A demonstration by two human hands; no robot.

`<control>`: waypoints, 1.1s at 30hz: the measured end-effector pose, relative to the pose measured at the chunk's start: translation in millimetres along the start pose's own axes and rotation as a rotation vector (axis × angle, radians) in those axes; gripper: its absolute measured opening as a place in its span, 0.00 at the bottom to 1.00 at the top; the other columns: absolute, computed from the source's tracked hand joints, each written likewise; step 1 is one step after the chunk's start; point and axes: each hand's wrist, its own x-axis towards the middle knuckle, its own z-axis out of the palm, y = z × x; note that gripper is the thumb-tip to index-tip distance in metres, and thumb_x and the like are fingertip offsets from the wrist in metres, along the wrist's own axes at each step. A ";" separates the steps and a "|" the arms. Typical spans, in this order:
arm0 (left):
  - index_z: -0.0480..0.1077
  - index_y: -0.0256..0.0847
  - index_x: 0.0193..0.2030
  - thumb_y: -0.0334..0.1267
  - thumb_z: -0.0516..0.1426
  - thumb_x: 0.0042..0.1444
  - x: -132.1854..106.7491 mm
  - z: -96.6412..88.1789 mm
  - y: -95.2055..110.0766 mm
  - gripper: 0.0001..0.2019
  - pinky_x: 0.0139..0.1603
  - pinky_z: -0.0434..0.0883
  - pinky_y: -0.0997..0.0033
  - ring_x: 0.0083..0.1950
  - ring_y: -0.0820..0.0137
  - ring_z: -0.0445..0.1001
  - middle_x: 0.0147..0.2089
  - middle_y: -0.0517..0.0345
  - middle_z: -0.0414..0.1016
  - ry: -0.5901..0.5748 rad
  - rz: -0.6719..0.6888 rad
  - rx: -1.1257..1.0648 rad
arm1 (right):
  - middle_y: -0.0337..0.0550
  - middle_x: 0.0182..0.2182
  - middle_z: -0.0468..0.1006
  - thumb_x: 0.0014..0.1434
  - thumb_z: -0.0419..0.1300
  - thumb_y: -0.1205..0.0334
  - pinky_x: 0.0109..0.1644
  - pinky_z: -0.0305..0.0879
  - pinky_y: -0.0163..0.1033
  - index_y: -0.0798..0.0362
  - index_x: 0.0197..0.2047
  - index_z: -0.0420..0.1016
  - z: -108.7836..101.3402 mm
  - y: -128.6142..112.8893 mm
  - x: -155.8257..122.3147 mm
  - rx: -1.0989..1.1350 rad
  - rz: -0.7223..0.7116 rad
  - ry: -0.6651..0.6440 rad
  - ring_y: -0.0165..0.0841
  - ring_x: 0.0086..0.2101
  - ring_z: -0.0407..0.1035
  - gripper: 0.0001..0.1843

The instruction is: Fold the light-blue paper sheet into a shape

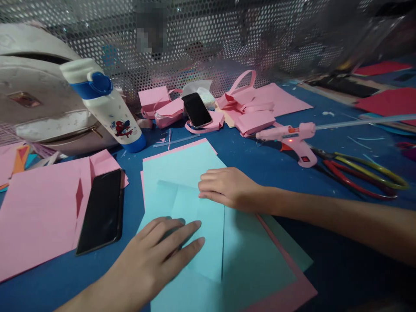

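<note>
A folded light blue sheet of paper [208, 242] lies on top of a stack of larger light blue [250, 260] and pink sheets. My left hand [162, 247] rests on the folded piece with its fingers spread and holds nothing. At the upper right edge of that piece is my right hand [230, 188]. Its fingers are closed together and bent, pressed down on the folded paper; their undersides are hidden. Faint creases show across the blue paper between the hands.
A black phone [102, 212] overlaps pink card [42, 216] at left. A tilted bottle [113, 112] leans by a pale backpack [48, 99]. Behind are small pink paper bags [170, 110] and another phone [197, 110]. At right lie a lit pink glue gun [302, 145] and pliers [364, 173].
</note>
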 end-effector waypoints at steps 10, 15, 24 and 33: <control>0.66 0.38 0.63 0.29 0.46 0.70 0.5 -1.5 -0.2 0.19 0.52 0.71 0.57 0.57 0.59 0.67 0.66 0.51 0.66 0.007 -0.003 -0.019 | 0.40 0.31 0.71 0.72 0.45 0.56 0.32 0.46 0.39 0.52 0.36 0.71 7.0 -3.3 -0.5 -0.291 -0.069 0.048 0.32 0.31 0.58 0.18; 0.65 0.39 0.65 0.28 0.47 0.70 -1.4 -0.5 -0.7 0.19 0.54 0.69 0.57 0.58 0.58 0.65 0.68 0.53 0.64 0.001 0.002 -0.024 | 0.40 0.30 0.72 0.73 0.45 0.56 0.32 0.45 0.39 0.53 0.36 0.71 8.6 -4.4 0.2 -0.325 -0.076 0.054 0.33 0.31 0.59 0.19; 0.65 0.43 0.65 0.28 0.46 0.70 3.4 -4.1 1.7 0.20 0.54 0.66 0.57 0.56 0.59 0.67 0.63 0.51 0.69 -0.008 0.006 0.041 | 0.40 0.31 0.75 0.72 0.47 0.57 0.31 0.45 0.40 0.52 0.36 0.71 5.4 -11.9 2.8 -0.339 -0.009 -0.008 0.32 0.31 0.62 0.16; 0.64 0.33 0.63 0.28 0.43 0.70 35.5 -16.4 4.8 0.19 0.54 0.68 0.55 0.52 0.60 0.69 0.52 0.46 0.73 -0.057 0.113 0.003 | 0.40 0.34 0.78 0.71 0.50 0.58 0.30 0.42 0.40 0.52 0.39 0.72 5.0 -17.5 1.8 -0.403 0.024 -0.012 0.32 0.33 0.66 0.13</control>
